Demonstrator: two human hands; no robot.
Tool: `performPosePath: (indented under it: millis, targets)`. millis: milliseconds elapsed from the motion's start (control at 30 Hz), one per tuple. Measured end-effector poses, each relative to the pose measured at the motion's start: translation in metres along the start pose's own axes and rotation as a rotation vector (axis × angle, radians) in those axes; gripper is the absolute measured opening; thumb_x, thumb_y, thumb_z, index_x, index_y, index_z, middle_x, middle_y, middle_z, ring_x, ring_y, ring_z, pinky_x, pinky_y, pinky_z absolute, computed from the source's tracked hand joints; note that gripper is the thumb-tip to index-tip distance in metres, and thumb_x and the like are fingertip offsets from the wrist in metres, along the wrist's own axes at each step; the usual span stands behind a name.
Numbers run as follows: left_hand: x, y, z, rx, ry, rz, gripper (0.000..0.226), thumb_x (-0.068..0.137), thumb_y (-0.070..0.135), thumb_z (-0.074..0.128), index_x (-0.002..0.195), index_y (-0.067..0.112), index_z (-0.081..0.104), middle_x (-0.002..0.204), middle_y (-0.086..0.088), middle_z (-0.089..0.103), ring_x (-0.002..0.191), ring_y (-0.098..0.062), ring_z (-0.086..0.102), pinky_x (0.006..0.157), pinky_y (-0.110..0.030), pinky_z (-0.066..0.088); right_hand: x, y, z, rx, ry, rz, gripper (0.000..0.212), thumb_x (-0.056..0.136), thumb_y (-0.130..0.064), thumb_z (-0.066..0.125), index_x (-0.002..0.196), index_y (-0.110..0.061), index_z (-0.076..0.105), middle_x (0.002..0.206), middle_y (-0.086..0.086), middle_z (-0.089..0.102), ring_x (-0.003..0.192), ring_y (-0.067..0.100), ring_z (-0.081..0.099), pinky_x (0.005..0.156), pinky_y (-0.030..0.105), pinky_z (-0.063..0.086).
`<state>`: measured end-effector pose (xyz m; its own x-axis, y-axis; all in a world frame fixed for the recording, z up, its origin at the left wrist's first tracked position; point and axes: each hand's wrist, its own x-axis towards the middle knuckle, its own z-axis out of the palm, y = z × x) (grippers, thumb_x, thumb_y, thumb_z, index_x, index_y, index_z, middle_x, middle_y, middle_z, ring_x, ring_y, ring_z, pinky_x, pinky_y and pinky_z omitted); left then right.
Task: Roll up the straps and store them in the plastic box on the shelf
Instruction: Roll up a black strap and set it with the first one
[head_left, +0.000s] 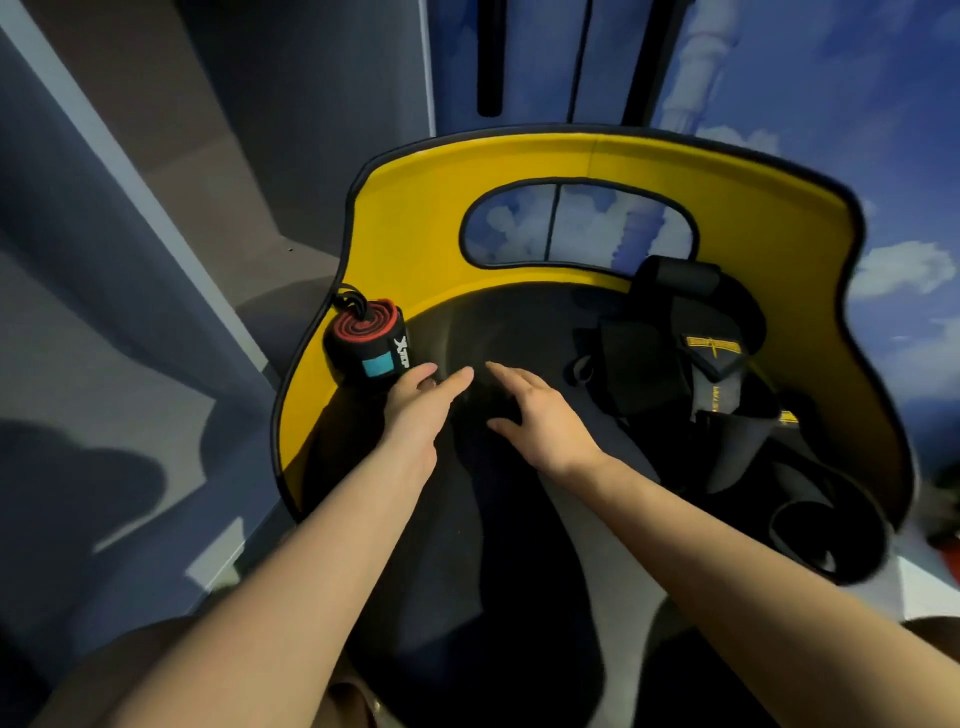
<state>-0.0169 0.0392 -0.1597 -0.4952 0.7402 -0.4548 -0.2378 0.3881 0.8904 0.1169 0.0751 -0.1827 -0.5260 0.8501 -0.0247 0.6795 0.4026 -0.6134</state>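
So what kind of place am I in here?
Probably a gym or workout room: a rolled wrist wrap and a pile of black lifting straps lie on a yellow-and-black padded seat.

You've got yellow-backed black chair (415, 218) at centre, cloud mural wall (831, 78) at two o'clock, grey wall (78, 260) at nine.

A rolled strap (366, 338), black with a red-and-black spiral end, a teal patch and white lettering, stands tilted at the left edge of the black seat against the yellow backrest. On the right lie unrolled black straps (691, 358) with yellow labels, heaped loosely, one loop trailing toward the front.
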Motion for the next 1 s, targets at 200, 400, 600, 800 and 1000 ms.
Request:
performPosePath:
  millis: [200,400,600,800,1000]
  targets:
    - [-0.015,0.000,0.056,0.196,-0.248,0.035,0.052,0.080,0.029,0.072,0.129,0.020,0.054,0.136,-0.005,0.052,0.124,-0.019,0.050,0.098,-0.030,0.040,-0.025,0.022,-0.051,-0.117,0.123,0.022,0.065,0.087,-0.019,0.063,0.145,-0.021,0.032,0.146,0.003,0.040,0.132,0.021,0.041,0.104,0.036,0.041]
    - [-0.035,0.002,0.103,0.455,-0.499,0.238,0.050,0.087,0.026,0.065,0.133,0.017,0.049,0.136,-0.004,0.052,0.123,-0.015,0.050,0.093,-0.021,0.039,-0.039,0.060,-0.115,-0.247,0.317,0.117,0.056,0.084,-0.026,0.068,0.135,-0.010,0.048,0.136,0.008,0.051,0.127,0.025,0.045,0.102,0.035,0.041]
    - [-0.039,0.017,0.148,0.518,-0.582,0.293,0.039,0.089,0.025,0.061,0.127,0.021,0.054,0.126,-0.001,0.060,0.111,-0.012,0.057,0.084,-0.020,0.042,-0.048,0.107,-0.144,-0.256,0.199,0.365,0.067,0.082,-0.040,0.068,0.139,-0.015,0.044,0.147,0.012,0.037,0.136,0.025,0.035,0.109,0.034,0.032]
    - [-0.040,0.018,0.174,0.563,-0.579,0.273,0.040,0.089,0.019,0.060,0.128,0.016,0.053,0.127,-0.005,0.059,0.113,-0.015,0.056,0.083,-0.019,0.040,-0.045,0.119,-0.146,-0.351,0.138,0.281,0.054,0.091,-0.036,0.057,0.139,-0.016,0.045,0.145,0.012,0.042,0.136,0.023,0.036,0.109,0.034,0.031]
    - [-0.036,0.011,0.178,0.553,-0.564,0.266,0.040,0.090,0.015,0.059,0.129,0.014,0.051,0.130,-0.004,0.057,0.118,-0.014,0.053,0.090,-0.020,0.041,-0.048,0.117,-0.144,-0.452,0.172,0.193,0.047,0.092,-0.031,0.053,0.135,-0.012,0.051,0.141,0.010,0.049,0.130,0.025,0.045,0.101,0.032,0.038]
